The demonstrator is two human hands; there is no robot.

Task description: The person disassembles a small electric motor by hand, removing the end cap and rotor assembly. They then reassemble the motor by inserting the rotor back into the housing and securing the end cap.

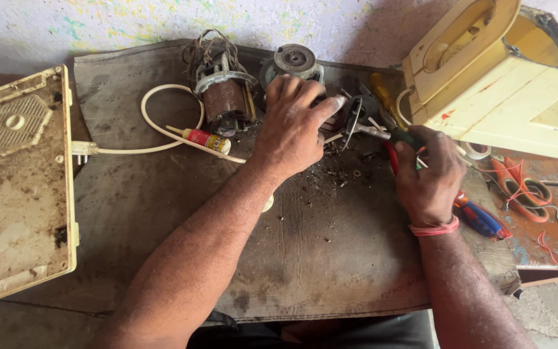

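Note:
My left hand (294, 123) rests fingers-down on a dark metal motor part (356, 111) in the middle of a worn brown mat (318, 258), pinning it. My right hand (429, 173) is closed around a green-handled tool (403, 137) whose metal tip points left into that part. A copper-wound motor stator (226, 98) with loose wires stands just left of my left hand. A round metal rotor piece (294, 59) lies behind my fingers. Small screws and grit are scattered below the part.
A dirty cream panel (20, 194) lies at the left with a white cable (163, 129). A small red-and-yellow glue tube (205, 139) lies by the stator. A cream appliance housing (498, 77) stands at the right; orange scissors (518, 187) and a blue-red screwdriver (482, 218) lie nearby.

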